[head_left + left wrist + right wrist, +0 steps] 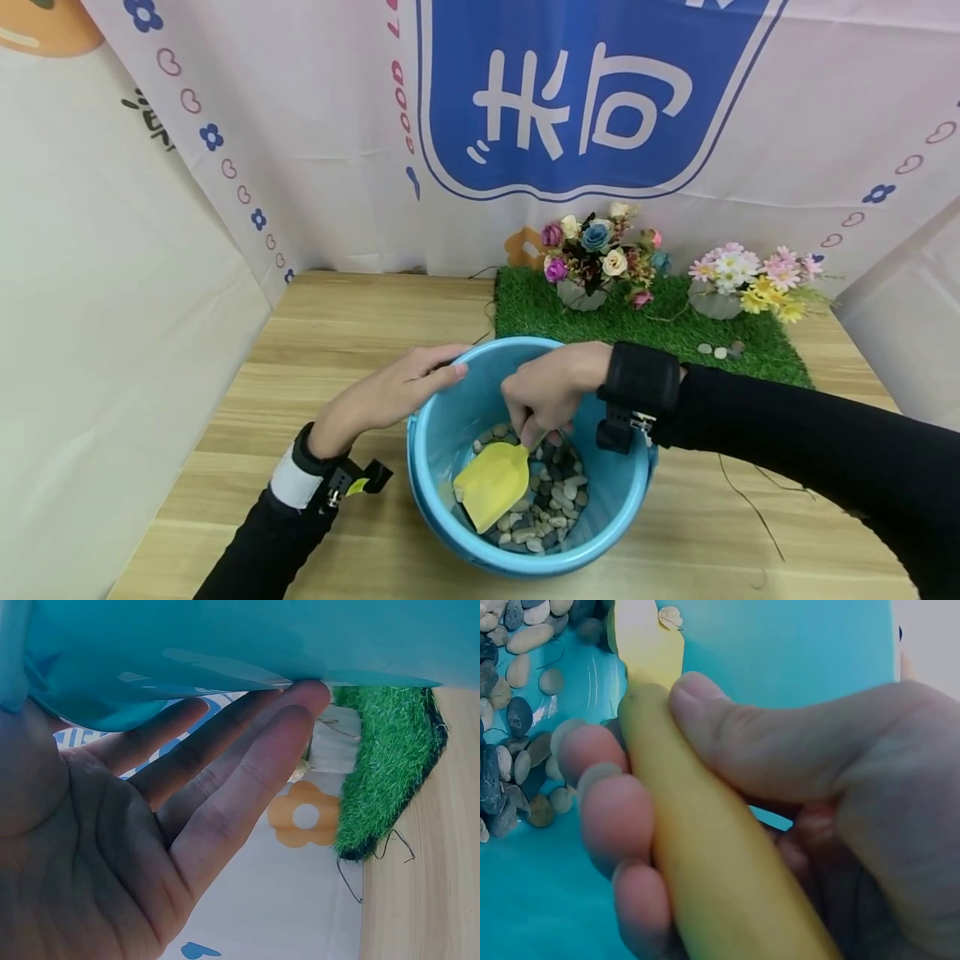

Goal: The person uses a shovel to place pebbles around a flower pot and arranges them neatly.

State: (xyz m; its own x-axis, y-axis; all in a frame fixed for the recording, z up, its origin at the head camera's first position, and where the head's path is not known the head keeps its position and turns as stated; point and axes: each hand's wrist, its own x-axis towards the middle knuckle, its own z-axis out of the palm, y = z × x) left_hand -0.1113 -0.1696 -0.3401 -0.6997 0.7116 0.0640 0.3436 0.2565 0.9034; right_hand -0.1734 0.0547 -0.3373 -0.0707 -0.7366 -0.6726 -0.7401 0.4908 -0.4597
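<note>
In the head view a light blue bucket (442, 533) stands on the wooden table, with grey, dark and pale pebbles (558, 500) on its floor. My left hand (390, 392) holds the bucket at its upper left rim, thumb over the edge and fingers along the outside wall. Reaching down inside, my right hand (551, 387) grips the handle of a yellow shovel (495, 483). The blade slants down to the left over the stones. From the right wrist, thumb and fingers wrap the thick yellow handle (697, 825), and one pale pebble (671, 616) shows at the blade.
Behind the bucket lies a green artificial grass mat (525, 308). On it stand two pots of artificial flowers (596, 258) (757, 279) and a few loose stones (720, 352). A printed cloth (345, 167) hangs at the back. Thin dark strands (753, 508) lie right of the bucket.
</note>
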